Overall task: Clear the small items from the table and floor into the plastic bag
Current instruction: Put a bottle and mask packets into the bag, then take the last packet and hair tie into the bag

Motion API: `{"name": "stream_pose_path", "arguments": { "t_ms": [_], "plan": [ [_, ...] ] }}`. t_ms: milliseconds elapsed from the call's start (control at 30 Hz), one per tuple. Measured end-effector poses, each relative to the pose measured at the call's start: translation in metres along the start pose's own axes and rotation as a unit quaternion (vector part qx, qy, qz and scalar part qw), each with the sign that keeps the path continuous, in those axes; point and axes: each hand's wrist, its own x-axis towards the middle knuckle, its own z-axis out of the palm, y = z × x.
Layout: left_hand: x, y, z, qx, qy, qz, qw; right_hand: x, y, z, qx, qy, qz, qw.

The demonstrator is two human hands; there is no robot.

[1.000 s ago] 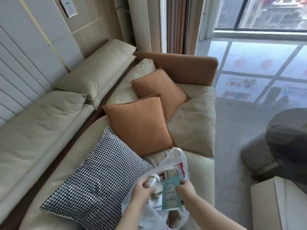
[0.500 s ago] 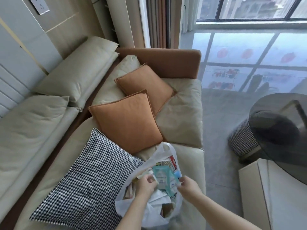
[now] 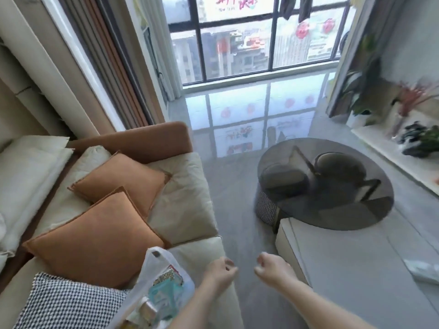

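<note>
Plastic bag (image 3: 152,281) sat on the sofa (image 3: 190,186) seat, just right of the checked cushion (image 3: 71,302), mouth open, teal packet (image 3: 164,294) and other small packs inside. I saw both hands off the bag, right of it: left hand (image 3: 219,273) over the sofa edge, right hand (image 3: 270,268) over the floor, fingers loosely curled, holding nothing. Pale item (image 3: 424,271) lay on the white table (image 3: 356,269), far right of the bag.

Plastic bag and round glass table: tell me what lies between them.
In the head view, the left hand and right hand hover in that stretch, both empty, over the sofa's edge and bare grey floor between plastic bag and round glass table.
</note>
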Motion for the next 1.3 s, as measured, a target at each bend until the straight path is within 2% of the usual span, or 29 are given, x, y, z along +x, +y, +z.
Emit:
{"name": "stream_pose_path", "arguments": {
  "t_ms": [367, 633, 1033, 1300],
  "plan": [
    [-0.031, 0.175, 0.140, 0.126, -0.052, 0.123, 0.983, -0.070, 0.221, -0.080, 0.093, 0.099, 0.117, 0.984],
    [-0.066, 0.279, 0.273, 0.186, -0.127, 0.193, 0.955, -0.131, 0.375, -0.098, 0.163, 0.132, 0.228, 0.951],
    [-0.062, 0.378, 0.409, 0.284, -0.222, 0.243, 0.901, -0.171, 0.520, -0.098, 0.297, 0.171, 0.343, 0.875],
    [0.015, 0.424, 0.479, 0.297, -0.251, 0.252, 0.886, -0.115, 0.597, -0.097, 0.336, 0.201, 0.390, 0.834]
  ]
}}
